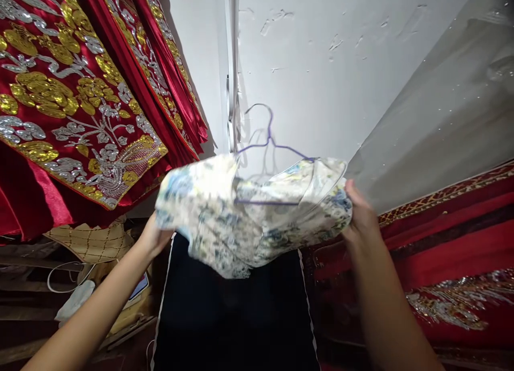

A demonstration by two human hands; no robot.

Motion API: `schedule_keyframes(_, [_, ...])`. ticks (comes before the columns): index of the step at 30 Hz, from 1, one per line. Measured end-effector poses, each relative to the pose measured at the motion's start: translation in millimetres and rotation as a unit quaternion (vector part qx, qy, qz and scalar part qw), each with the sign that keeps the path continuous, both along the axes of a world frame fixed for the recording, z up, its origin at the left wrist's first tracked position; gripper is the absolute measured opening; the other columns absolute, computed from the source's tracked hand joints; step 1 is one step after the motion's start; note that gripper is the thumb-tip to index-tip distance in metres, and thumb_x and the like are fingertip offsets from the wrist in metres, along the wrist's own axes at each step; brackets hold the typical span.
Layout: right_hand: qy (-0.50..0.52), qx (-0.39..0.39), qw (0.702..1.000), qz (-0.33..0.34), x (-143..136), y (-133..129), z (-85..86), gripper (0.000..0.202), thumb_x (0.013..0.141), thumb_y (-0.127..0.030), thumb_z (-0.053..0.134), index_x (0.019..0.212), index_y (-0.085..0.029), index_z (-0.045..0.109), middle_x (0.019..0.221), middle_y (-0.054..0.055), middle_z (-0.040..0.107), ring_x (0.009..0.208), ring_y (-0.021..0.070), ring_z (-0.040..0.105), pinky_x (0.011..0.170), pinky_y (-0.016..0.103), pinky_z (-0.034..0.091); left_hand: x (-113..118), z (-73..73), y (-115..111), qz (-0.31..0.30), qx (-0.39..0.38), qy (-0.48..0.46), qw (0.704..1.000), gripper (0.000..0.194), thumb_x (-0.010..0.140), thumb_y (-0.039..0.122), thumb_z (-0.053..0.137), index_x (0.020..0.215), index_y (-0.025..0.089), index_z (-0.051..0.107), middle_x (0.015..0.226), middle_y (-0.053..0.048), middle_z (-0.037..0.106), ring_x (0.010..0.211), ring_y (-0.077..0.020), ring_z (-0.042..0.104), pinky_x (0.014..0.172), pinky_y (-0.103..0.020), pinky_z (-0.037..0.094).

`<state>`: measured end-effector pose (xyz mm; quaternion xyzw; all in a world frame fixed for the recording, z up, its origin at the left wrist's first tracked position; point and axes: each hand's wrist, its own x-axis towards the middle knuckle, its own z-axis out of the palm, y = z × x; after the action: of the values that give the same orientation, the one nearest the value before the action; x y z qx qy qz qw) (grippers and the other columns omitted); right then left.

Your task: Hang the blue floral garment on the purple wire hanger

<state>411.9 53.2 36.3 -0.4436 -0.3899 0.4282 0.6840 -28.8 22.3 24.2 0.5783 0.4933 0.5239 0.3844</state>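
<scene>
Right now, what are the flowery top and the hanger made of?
The flowery top looks like thin, soft cloth, maybe cotton, with a matte finish: it bends and folds freely. The hanger seems to be thin wire with a smooth purple coating, perhaps plastic, because it is slim, coloured and keeps its bent hook shape.

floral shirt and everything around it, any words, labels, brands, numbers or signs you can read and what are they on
There is no readable text in this view.
Floral shirt: blurred flower print, no label or brand that can be read.
Purple hanger: no marking visible.
Red embroidered cloth: gold and silver flowers, no letters seen.
Wall: scuffs, not writing.
Blue-and-white item by the left forearm: too small to read.
</scene>
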Motion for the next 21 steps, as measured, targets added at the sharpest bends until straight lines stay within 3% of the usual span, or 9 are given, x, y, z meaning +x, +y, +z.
schedule_keyframes(2, [0.043,0.043,0.995,-0.076,1.4,-0.8,6.7,0.040,0.090,-0.058,0.061,0.109,-0.025,0.069,0.112,0.014,0.073,0.098,0.0288,0.072,0.078,0.042,0.063,3.5,-23.9,-4.5,0.067,-0.022,-0.130,0.989,0.050,0.093,0.060,0.051,0.107,0.016,0.069,0.118,-0.016,0.073,0.112,-0.0286,0.069,0.102,-0.046,0.053])
schedule_keyframes(4, [0.083,0.062,0.987,-0.120,-12.4,0.5,11.5,0.036,0.088,-0.055,0.065,0.106,-0.024,0.069,0.109,0.012,0.074,0.096,0.0267,0.073,0.077,0.041,0.064,17.9,-44.3,-13.5,0.142,0.007,-0.205,0.968,0.038,0.090,0.051,0.061,0.106,0.017,0.069,0.124,-0.013,0.070,0.120,-0.0266,0.065,0.108,-0.043,0.047])
schedule_keyframes(7, [0.111,0.027,0.989,-0.093,-50.2,5.4,15.3,0.035,0.086,-0.050,0.070,0.104,-0.020,0.068,0.097,0.009,0.075,0.092,0.0242,0.074,0.076,0.037,0.064,51.5,-62.1,-29.7,0.225,0.119,-0.160,0.954,0.030,0.088,0.037,0.070,0.113,0.022,0.066,0.128,-0.008,0.064,0.126,-0.0231,0.057,0.109,-0.037,0.042])
schedule_keyframes(9, [0.114,-0.001,0.991,-0.067,-71.3,7.7,13.7,0.040,0.084,-0.051,0.073,0.106,-0.018,0.068,0.092,0.007,0.075,0.090,0.0237,0.074,0.075,0.035,0.063,73.5,-64.4,-37.7,0.239,0.164,-0.127,0.949,0.028,0.089,0.033,0.070,0.114,0.023,0.063,0.117,-0.006,0.064,0.111,-0.0189,0.061,0.099,-0.030,0.047])
schedule_keyframes(12, [0.106,-0.023,0.993,-0.047,-80.2,4.8,3.0,0.048,0.081,-0.056,0.075,0.109,-0.017,0.068,0.090,0.006,0.075,0.089,0.0234,0.074,0.073,0.033,0.062,96.8,-57.1,-41.8,0.131,0.155,-0.073,0.976,0.025,0.094,0.031,0.064,0.117,0.023,0.058,0.091,-0.002,0.061,0.083,-0.0146,0.060,0.081,-0.027,0.048])
schedule_keyframes(15, [0.088,-0.018,0.995,-0.034,-71.1,-4.3,-11.9,0.053,0.078,-0.060,0.076,0.108,-0.017,0.069,0.089,0.005,0.075,0.087,0.0234,0.074,0.071,0.031,0.061,108.7,-44.8,-39.5,-0.002,0.121,0.026,0.992,0.033,0.098,0.032,0.056,0.130,0.024,0.053,0.085,-0.001,0.061,0.078,-0.0150,0.058,0.077,-0.027,0.047])
schedule_keyframes(21, [0.079,-0.033,0.995,-0.056,-73.8,-14.5,-27.1,0.052,0.078,-0.060,0.076,0.107,-0.018,0.068,0.087,0.004,0.073,0.086,0.0227,0.073,0.071,0.030,0.060,110.9,-32.3,-32.4,-0.059,0.034,0.210,0.975,0.042,0.102,0.043,0.044,0.140,0.028,0.050,0.078,0.001,0.059,0.066,-0.0168,0.056,0.063,-0.026,0.038])
